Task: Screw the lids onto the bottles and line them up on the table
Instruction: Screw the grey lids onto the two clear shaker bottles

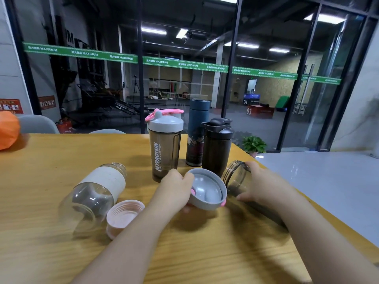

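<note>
My left hand [174, 189] grips a grey lid with pink trim [207, 189], held with its hollow underside facing me. My right hand [264, 185] holds a dark smoky shaker bottle [235, 177] lying on its side, open mouth towards the lid. Three capped bottles stand behind: a smoky shaker with a grey and pink lid [165, 146], a tall blue flask [198, 132] and a black shaker [217, 146]. At the left a clear glass bottle with a cream sleeve [96, 193] lies open on the table [41, 181]. Its pink cap [123, 217] lies beside it, threads up.
An orange object [8, 130] sits at the table's far left edge. The table's right edge runs diagonally close behind my right arm, with grey floor below. A potted plant [254, 144] stands on the floor beyond. Glass walls rise behind the table.
</note>
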Demonstrator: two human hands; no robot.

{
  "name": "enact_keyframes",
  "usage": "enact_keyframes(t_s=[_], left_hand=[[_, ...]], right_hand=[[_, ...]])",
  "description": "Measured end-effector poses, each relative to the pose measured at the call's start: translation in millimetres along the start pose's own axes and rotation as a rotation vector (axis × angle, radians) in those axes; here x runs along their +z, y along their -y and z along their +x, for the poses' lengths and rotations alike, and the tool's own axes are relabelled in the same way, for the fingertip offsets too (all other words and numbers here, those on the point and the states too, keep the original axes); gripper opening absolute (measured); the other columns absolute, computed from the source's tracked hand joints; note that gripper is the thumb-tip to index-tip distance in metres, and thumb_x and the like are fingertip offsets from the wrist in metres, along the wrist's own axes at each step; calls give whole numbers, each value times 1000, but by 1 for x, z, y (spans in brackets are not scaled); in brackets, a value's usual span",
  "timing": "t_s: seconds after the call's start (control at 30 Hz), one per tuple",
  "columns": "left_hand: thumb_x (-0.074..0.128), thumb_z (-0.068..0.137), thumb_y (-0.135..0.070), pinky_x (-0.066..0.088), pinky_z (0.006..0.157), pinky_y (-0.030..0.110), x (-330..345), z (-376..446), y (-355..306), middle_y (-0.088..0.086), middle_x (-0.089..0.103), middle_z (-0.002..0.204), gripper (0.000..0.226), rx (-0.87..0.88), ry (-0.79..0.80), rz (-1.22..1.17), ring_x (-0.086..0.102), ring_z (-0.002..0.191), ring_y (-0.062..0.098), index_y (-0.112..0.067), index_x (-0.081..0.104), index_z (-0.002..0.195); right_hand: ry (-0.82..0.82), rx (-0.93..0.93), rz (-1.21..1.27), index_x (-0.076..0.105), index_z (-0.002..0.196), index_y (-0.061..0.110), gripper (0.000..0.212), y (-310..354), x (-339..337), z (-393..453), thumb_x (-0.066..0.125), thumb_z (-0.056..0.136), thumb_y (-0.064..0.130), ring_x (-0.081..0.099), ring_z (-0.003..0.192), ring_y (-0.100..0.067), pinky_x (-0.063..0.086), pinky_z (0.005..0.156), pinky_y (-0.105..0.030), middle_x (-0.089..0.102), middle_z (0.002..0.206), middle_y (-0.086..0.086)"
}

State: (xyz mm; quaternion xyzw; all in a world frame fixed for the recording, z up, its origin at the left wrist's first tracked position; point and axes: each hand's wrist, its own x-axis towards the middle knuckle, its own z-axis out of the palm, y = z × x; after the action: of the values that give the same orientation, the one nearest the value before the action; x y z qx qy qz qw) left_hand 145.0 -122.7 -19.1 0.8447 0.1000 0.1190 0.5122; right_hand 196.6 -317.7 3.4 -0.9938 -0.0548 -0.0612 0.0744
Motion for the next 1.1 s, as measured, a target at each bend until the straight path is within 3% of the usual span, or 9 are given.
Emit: enact_keyframes(t_s=[0.13,0.2,0.37,0.5,0.63,0.73,0.83,0.93,1.1], left_hand=[[40,95,-27,55,46,30,-16,-5,-8,10,62,92,20,-60,-46,-211,68,77,35,-8,47,98],[42,96,-28,58,48,36,-25,-4,-9,10,56,95,23,-88,-94,-288,65,86,34,-6,46,103],[48,93,-30,56,46,36,-55,7,-2,17,55,103,27,-66,-212,-354,64,87,32,-3,47,96],[53,67,-49,60,63,45,-84,9,8,17,59,111,58,0,-271,-303,62,102,34,-2,58,101],[60,85,-34,59,60,33,-103,9,15,17,60,113,32,100,-280,-323,64,100,29,-8,63,103],[68,68,-53,59,77,40,-112,9,19,15,50,127,62,173,-291,-230,61,105,23,-14,57,115],[70,83,-30,45,95,32,-115,3,20,-1,34,131,59,231,-405,-150,55,97,7,-18,44,134],[71,78,-33,39,106,34,-111,-1,25,-3,36,143,68,359,-369,-163,48,124,13,-22,37,136],[73,80,-18,43,105,40,-112,-3,37,-6,42,144,63,454,-310,-258,46,127,4,-28,34,128]], right_hand=[[-152,-53,-1,24,143,34,92,7,9,-3,74,68,50,56,111,-30,49,86,-37,57,125,-5],[-224,-78,58,20,145,35,94,14,10,-5,73,69,52,53,113,-29,47,89,-38,54,128,-5],[-411,-167,150,14,147,36,96,34,8,-9,72,73,51,49,116,-26,45,92,-38,50,129,-2],[-521,-262,222,14,149,35,96,52,6,-13,74,75,48,44,122,-24,40,98,-36,44,139,0],[-606,-388,281,20,149,33,98,76,9,-17,79,71,43,44,122,-23,36,99,-35,46,139,1],[-664,-466,331,31,146,24,101,95,15,-15,85,63,38,50,117,-26,42,95,-39,52,134,-3],[-716,-538,367,36,142,15,103,113,20,-12,89,56,36,54,118,-28,47,96,-45,55,131,-6],[-763,-608,381,42,137,14,100,126,26,-8,89,52,37,55,116,-29,47,95,-47,57,129,-6],[-784,-669,402,38,137,19,99,129,38,-2,88,54,39,53,120,-28,44,98,-47,54,134,-5]])
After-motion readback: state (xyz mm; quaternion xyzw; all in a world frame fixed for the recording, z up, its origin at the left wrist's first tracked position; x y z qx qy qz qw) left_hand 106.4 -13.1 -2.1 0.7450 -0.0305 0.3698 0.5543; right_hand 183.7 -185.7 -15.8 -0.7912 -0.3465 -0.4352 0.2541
